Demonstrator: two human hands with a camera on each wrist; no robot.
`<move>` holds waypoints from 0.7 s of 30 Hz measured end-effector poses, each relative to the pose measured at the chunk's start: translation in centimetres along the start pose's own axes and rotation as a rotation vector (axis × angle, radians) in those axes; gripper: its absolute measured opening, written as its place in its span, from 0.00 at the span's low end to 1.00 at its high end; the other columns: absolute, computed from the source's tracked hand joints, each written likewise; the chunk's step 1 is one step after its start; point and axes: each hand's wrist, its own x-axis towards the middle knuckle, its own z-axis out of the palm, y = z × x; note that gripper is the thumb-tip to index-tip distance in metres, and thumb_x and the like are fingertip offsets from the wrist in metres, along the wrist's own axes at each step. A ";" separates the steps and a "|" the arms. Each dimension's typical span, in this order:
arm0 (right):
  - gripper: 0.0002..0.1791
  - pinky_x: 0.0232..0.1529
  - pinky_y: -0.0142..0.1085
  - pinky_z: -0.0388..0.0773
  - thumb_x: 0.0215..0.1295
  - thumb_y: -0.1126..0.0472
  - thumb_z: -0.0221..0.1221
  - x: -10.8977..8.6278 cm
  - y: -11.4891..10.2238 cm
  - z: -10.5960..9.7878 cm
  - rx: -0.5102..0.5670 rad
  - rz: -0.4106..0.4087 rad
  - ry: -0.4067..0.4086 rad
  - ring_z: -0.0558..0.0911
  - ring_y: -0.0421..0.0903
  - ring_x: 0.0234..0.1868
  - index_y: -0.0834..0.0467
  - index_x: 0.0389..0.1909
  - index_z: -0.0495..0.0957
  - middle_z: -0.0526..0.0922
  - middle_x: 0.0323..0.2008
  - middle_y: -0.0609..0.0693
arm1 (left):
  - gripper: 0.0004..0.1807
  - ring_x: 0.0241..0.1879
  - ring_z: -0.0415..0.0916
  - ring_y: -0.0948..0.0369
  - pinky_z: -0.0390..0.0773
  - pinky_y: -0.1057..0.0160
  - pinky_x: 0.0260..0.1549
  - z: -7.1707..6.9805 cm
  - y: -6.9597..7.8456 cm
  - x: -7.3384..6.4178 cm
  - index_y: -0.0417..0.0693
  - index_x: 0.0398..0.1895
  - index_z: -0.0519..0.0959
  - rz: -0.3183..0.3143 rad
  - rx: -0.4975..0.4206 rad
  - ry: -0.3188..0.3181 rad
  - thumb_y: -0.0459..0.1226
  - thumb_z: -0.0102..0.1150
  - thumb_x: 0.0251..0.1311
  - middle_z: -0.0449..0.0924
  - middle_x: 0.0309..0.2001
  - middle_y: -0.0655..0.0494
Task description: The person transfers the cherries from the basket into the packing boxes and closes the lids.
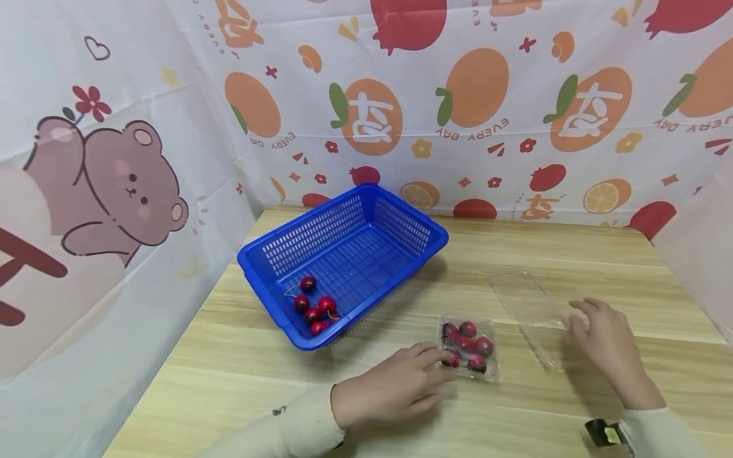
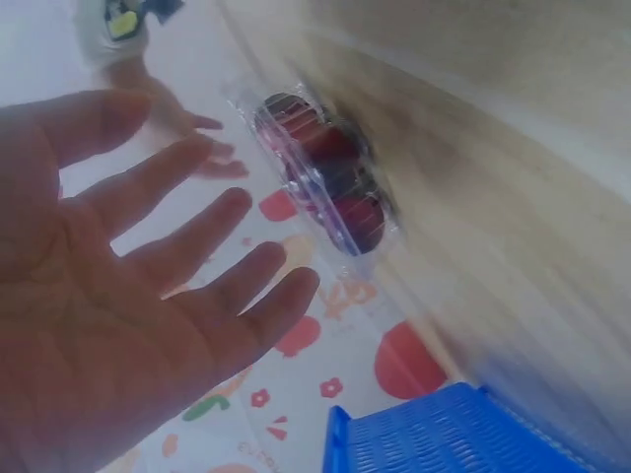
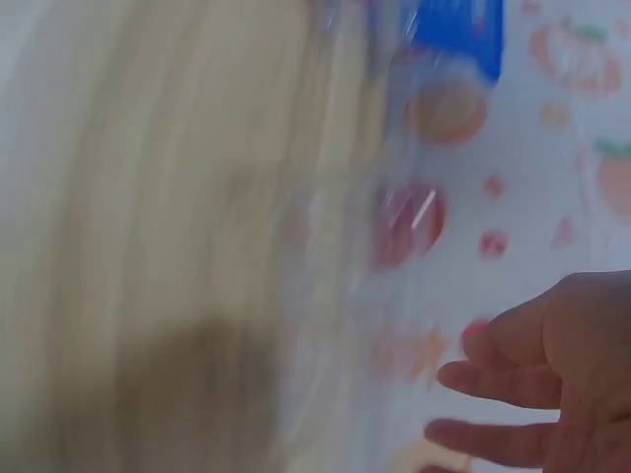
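Note:
A small clear plastic box (image 1: 491, 372) on the table holds several dark red cherries (image 1: 467, 344). My left hand (image 1: 401, 385) reaches to its near left corner, its fingertips overlapping that corner in the head view. From the left wrist, the left hand (image 2: 148, 266) shows spread fingers and an uncovered palm, with the cherry box (image 2: 325, 177) beyond the fingertips. To the right, my right hand (image 1: 607, 346) hovers beside another clear plastic container (image 1: 523, 296), fingers loosely bent. In the right wrist view that container (image 3: 325, 286) is blurred, and the fingers (image 3: 508, 384) stand apart from it.
A blue perforated basket (image 1: 266, 289) stands at the back left, with several cherries (image 1: 312, 315) in its near left corner. Fruit-printed cloth (image 1: 424, 140) hangs behind the wooden table (image 1: 572, 407), and a bear-printed cloth (image 1: 132, 184) lines the left side.

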 end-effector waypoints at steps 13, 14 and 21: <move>0.23 0.26 0.40 0.76 0.70 0.55 0.54 -2.6 2.9 0.4 0.130 0.202 -0.296 0.81 0.52 0.32 0.72 0.52 0.75 0.84 0.34 0.60 | 0.29 0.71 0.55 0.54 0.70 0.53 0.59 0.2 0.2 0.7 0.56 0.70 0.64 0.010 0.073 -0.089 0.48 0.52 0.67 0.60 0.70 0.57; 0.24 0.25 0.37 0.75 0.71 0.53 0.52 -2.8 2.7 0.5 0.144 0.216 -0.305 0.80 0.49 0.31 0.72 0.52 0.75 0.83 0.33 0.59 | 0.29 0.71 0.54 0.54 0.69 0.53 0.59 0.3 0.2 0.7 0.56 0.70 0.64 0.007 0.074 -0.101 0.49 0.52 0.67 0.60 0.70 0.57; 0.28 0.26 0.32 0.77 0.73 0.49 0.48 -4.3 1.4 0.7 0.289 0.295 -0.386 0.78 0.41 0.28 0.72 0.56 0.72 0.81 0.32 0.52 | 0.29 0.73 0.50 0.55 0.67 0.51 0.61 1.0 0.4 1.2 0.56 0.71 0.63 0.011 0.076 -0.145 0.50 0.50 0.68 0.56 0.73 0.57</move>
